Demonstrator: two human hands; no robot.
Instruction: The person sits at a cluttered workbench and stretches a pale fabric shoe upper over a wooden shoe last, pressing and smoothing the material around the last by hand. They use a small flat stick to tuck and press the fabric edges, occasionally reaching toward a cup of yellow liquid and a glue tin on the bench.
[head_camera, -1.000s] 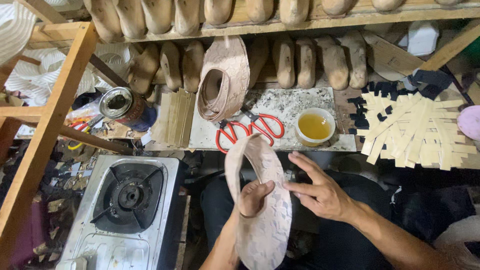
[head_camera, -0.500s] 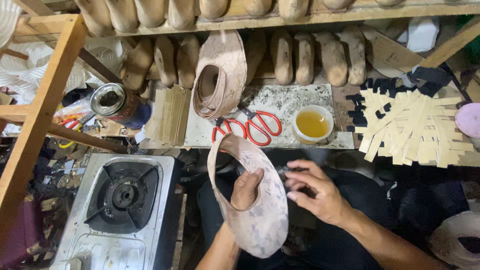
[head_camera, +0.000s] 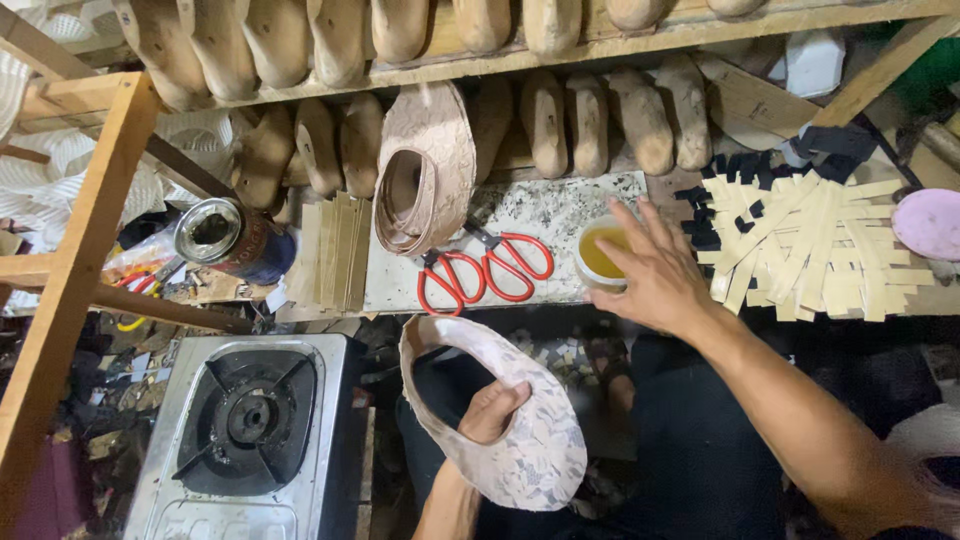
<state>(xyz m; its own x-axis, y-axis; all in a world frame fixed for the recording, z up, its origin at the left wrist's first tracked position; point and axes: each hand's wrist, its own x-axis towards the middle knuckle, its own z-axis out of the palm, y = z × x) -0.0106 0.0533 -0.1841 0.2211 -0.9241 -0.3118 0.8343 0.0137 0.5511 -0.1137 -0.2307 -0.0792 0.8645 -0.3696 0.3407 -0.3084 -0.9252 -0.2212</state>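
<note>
Reaching with spread, empty fingers, the right hand (head_camera: 655, 275) hovers over the glue cup (head_camera: 598, 256) at the bench's front edge; a knock could tip it. The left hand (head_camera: 490, 412) grips the shoe upper (head_camera: 520, 440) below the bench, where drips might stain it.

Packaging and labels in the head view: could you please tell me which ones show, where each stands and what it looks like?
Tin can: lying on its side left of the stone slab, open silver mouth, dark label with a reddish band.
White box: top right on the shelf, partly hidden.
No signs or screens show.
</note>
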